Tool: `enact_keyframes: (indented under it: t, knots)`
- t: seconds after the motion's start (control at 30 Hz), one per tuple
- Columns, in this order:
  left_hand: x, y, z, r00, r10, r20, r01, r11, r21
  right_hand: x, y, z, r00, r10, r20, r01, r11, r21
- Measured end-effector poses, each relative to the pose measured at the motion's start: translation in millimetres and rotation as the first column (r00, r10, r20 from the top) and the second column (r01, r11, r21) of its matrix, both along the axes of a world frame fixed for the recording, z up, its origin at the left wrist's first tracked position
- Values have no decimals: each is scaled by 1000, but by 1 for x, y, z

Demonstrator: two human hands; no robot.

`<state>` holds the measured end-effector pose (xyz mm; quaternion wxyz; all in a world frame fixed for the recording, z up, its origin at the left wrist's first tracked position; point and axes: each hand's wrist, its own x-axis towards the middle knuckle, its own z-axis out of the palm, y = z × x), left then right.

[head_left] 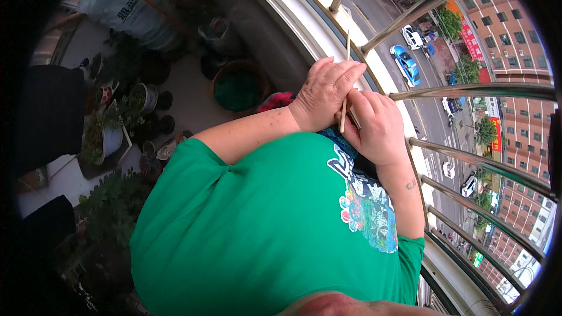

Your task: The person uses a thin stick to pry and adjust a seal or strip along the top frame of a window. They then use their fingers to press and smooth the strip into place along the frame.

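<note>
A thin stick (343,114) is pinched in the right hand (374,126) beside the window ledge (319,32); the left hand (328,90) is curled against it, its grip hidden. Two-handed handling seems under way; a steady hold is probably called for next.

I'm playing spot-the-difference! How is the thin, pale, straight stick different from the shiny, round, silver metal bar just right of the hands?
The thin, pale, straight stick looks dull; the shiny, round, silver metal bar gleams. The stick is slimmer, the bar thicker. The stick runs nearly up and down in the picture, the bar nearly across. Both are long and narrow.
</note>
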<state>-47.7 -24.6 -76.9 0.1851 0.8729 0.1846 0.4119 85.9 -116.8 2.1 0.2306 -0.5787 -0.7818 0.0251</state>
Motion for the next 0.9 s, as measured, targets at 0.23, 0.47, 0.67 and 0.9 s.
enact_keyframes:
  t: [0.23, 0.47, 0.67, 0.9]
  knots:
    - [-16, -8, -1, 988, 29, 153, -18, 997, -69, 6, 6, 1, 981, -118, -151, 151, 962, 229]
    - [-78, -2, -23, 823, -529, 206, 454, 396, -798, 14, -1, 0, 877, -70, -476, 173, 969, 176]
    - [-112, 3, -15, 940, -202, 276, 327, 299, -897, -15, 48, 36, 901, 153, -407, -93, 982, 163]
    - [-188, -19, -73, 728, 614, 303, 105, 337, -936, -58, 101, 27, 778, 570, -263, -571, 817, 83]
